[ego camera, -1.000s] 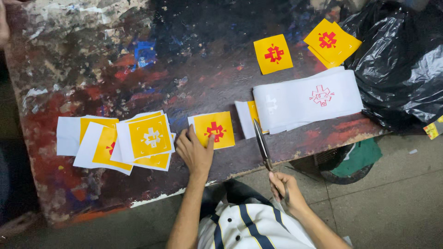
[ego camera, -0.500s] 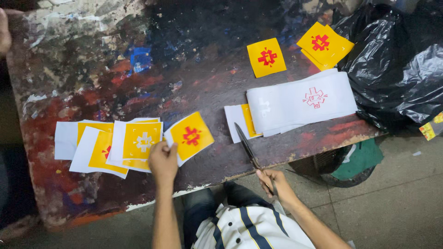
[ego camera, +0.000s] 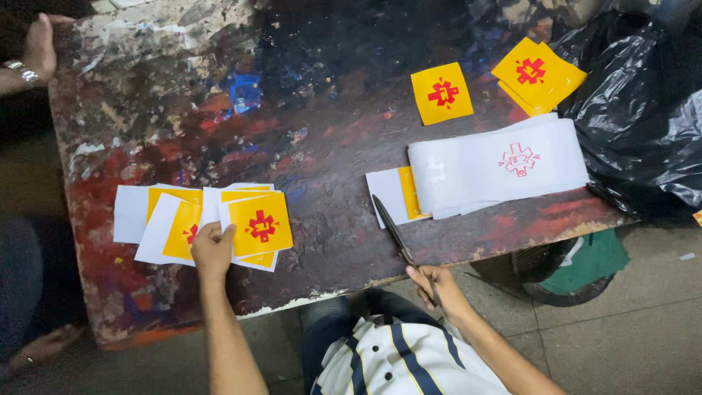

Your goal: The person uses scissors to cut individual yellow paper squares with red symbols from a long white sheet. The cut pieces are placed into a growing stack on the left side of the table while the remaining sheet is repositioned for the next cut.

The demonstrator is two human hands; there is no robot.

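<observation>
My left hand presses a yellow square label with a red emblem onto a spread pile of yellow and white labels at the table's left front. My right hand holds the handles of dark scissors at the front edge, blades pointing up toward a white strip of printed labels. A partly cut yellow label lies under the strip's left end.
A paint-stained table holds one loose yellow label and a small stack of yellow labels at the back right. A black plastic bag crowds the right edge. Another person's hand rests at the far left corner.
My left hand carried the yellow label leftward from the table's middle and laid it on the pile. My right hand with the scissors stayed at the front edge.
</observation>
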